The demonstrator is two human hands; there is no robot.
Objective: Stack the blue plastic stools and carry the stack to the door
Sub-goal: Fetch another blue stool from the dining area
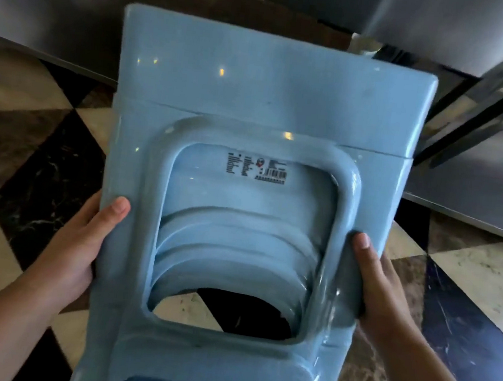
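A stack of blue plastic stools (271,100) fills the middle of the view, tipped away from me and held above the floor. Through the side opening I see several nested rims and a small printed label. My left hand (85,242) grips the stack's left edge with the thumb on the near face. On the right edge, my right hand (379,282) grips the same way, thumb on the face. The other fingers of both hands are hidden behind the plastic.
The floor (40,170) is a checker of dark and pale marble tiles. Stainless steel cabinets (47,1) stand close ahead at the left, and a steel unit on dark legs (482,105) at the right.
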